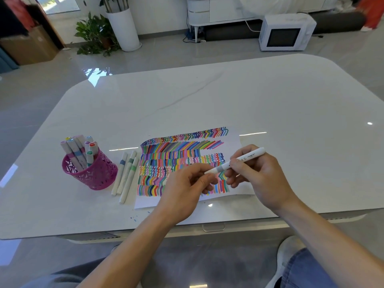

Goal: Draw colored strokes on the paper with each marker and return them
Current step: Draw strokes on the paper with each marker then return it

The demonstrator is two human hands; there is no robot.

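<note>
Head view: right hand grips white grey-banded marker, held over stroke-filled white paper sheet. Left hand pinches its cap end. Likely capping or uncapping; cannot tell which. Next needs straight push or pull along barrel. Pink perforated pen cup, three loose white markers left of sheet.

paper strokes: partly behind left hand | marker print: unreadable
</note>
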